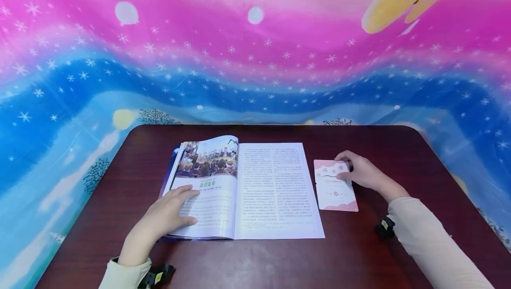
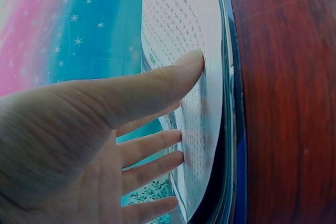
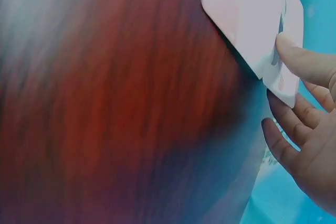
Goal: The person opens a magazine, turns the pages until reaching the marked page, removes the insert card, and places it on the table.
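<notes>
An open magazine (image 1: 275, 191) lies on the table, with a picture of a seated crowd on its left page. My left hand (image 1: 167, 213) rests on that page, its fingers and thumb spread. In the left wrist view the thumb (image 2: 178, 74) lies along the page near the magazine's lower edge. Right of the magazine is a pink-and-white folded card (image 1: 336, 198). My right hand (image 1: 369, 174) pinches its upper right part, thumb on top and fingers underneath. The right wrist view shows the card (image 3: 244, 19) bent at a crease, with a dark slit beside the thumb.
The dark red-brown wooden table (image 1: 275, 264) has rounded far corners. Behind it hangs a pink and blue cloth (image 1: 223, 72) with snowflakes, reaching down to the table's far edge and round the sides. A black strap device (image 1: 385, 227) sits at the right wrist.
</notes>
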A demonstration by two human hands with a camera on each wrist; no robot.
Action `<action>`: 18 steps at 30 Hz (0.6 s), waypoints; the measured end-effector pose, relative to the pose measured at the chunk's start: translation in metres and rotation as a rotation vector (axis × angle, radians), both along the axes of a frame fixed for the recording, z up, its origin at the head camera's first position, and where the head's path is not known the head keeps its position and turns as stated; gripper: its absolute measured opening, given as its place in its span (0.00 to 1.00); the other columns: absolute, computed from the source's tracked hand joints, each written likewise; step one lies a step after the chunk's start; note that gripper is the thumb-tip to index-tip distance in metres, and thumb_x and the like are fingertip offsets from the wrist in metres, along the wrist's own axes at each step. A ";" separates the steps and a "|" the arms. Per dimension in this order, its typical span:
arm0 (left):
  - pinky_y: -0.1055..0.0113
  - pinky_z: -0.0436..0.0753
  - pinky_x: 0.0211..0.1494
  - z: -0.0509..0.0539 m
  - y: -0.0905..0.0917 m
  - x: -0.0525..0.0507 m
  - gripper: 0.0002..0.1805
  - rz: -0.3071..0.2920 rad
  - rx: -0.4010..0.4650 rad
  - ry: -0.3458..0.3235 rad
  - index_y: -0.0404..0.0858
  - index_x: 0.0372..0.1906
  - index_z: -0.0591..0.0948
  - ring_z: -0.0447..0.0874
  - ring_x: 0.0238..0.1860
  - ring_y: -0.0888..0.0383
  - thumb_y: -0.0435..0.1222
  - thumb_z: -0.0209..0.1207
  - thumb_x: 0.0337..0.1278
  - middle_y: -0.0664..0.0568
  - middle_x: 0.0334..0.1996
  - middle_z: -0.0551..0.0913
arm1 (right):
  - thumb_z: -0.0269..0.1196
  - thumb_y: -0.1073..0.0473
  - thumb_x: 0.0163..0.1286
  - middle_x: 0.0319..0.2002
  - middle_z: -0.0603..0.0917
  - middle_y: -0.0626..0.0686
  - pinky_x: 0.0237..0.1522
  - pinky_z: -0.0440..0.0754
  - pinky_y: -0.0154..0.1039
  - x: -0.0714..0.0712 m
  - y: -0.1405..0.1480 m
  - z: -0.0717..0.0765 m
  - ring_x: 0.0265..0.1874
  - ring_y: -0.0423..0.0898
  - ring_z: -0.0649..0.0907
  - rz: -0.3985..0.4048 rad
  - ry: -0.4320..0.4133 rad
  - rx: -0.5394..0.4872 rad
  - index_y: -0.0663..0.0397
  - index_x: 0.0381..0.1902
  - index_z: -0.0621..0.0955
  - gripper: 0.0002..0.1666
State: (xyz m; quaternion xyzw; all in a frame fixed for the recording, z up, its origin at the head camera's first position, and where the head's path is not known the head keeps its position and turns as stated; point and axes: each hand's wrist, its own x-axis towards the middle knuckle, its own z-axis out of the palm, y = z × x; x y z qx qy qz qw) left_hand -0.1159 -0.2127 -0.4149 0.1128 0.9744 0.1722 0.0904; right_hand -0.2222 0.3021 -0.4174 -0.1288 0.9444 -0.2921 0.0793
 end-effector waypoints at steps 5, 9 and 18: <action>0.35 0.68 0.63 0.000 0.000 -0.003 0.39 -0.005 0.000 -0.001 0.37 0.65 0.76 0.66 0.67 0.35 0.43 0.76 0.44 0.37 0.68 0.70 | 0.70 0.65 0.63 0.53 0.78 0.67 0.48 0.77 0.55 -0.003 0.007 -0.003 0.49 0.60 0.77 -0.010 0.004 0.025 0.66 0.58 0.75 0.27; 0.37 0.68 0.64 0.004 0.003 -0.004 0.38 -0.010 -0.009 0.026 0.35 0.65 0.75 0.68 0.67 0.36 0.43 0.74 0.48 0.37 0.67 0.71 | 0.69 0.61 0.65 0.60 0.73 0.69 0.58 0.71 0.64 -0.001 0.005 0.000 0.59 0.67 0.72 -0.041 0.034 0.081 0.66 0.63 0.73 0.31; 0.36 0.62 0.68 0.017 0.027 -0.013 0.39 0.081 0.032 0.252 0.37 0.72 0.67 0.62 0.71 0.38 0.46 0.67 0.60 0.40 0.72 0.64 | 0.66 0.45 0.68 0.70 0.65 0.66 0.64 0.60 0.69 0.020 -0.030 0.026 0.69 0.67 0.62 -0.117 0.222 0.114 0.55 0.71 0.69 0.40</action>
